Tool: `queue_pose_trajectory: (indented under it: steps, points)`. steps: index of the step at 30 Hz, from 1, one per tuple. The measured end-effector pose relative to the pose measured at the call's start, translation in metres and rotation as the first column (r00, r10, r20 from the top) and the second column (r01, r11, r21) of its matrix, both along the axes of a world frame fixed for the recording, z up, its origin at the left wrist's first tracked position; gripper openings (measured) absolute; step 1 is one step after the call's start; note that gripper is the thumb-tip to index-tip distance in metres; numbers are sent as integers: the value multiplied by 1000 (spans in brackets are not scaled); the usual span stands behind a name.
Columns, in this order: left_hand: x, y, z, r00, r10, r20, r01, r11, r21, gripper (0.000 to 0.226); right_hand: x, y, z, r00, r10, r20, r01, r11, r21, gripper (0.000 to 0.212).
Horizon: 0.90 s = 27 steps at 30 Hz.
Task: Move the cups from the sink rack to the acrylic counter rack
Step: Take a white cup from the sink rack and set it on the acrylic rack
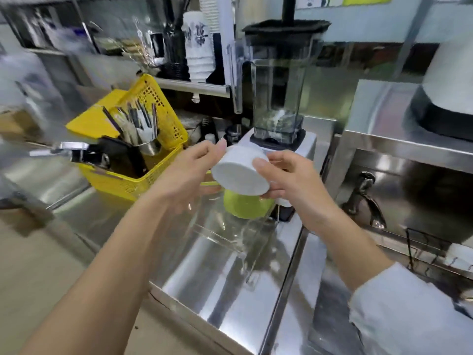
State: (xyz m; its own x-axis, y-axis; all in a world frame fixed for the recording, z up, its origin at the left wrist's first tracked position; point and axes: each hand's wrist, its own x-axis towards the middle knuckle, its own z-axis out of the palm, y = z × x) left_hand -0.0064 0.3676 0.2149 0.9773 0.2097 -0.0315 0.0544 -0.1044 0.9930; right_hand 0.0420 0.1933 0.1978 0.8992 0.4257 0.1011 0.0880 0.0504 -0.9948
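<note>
A white cup is held upside down, tilted, between both hands above the clear acrylic rack on the steel counter. My left hand grips its left side and my right hand holds its right side and underside. A green cup sits upside down inside the acrylic rack, directly below the white cup. At the far right a black wire sink rack holds another white cup, partly cut off by the frame edge.
A blender stands just behind the acrylic rack. A yellow basket with utensils and a black tool sits to the left. A tap and a steel shelf lie to the right. Stacked paper cups stand behind.
</note>
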Motion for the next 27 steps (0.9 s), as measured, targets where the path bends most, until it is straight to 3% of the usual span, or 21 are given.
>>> queue_pose_trajectory:
  steps: [2,4,7,11,17,23,27]
  points:
    - [-1,22,7,1000,4,14,-6,992,123,36,3,22,-3,999,-13,49,13,1000,11,25]
    - [0,41,11,998,-12,58,0,980,198,27,8,42,-6,993,-24,115,28,999,-33,37]
    - [2,65,15,995,-40,89,22,982,190,20,17,66,-6,982,-2,190,24,993,-115,63]
    - [11,93,7,992,115,47,-122,970,211,14,26,96,-8,960,58,273,13,968,-251,75]
    - [16,117,-30,923,377,81,-382,862,333,33,27,148,-20,874,224,431,-3,890,-455,75]
    - [7,138,-64,922,378,86,-388,886,254,37,30,176,-44,833,350,428,-34,805,-592,71]
    - [6,140,-76,940,335,63,-335,876,346,39,33,181,-56,800,399,447,-7,752,-659,70]
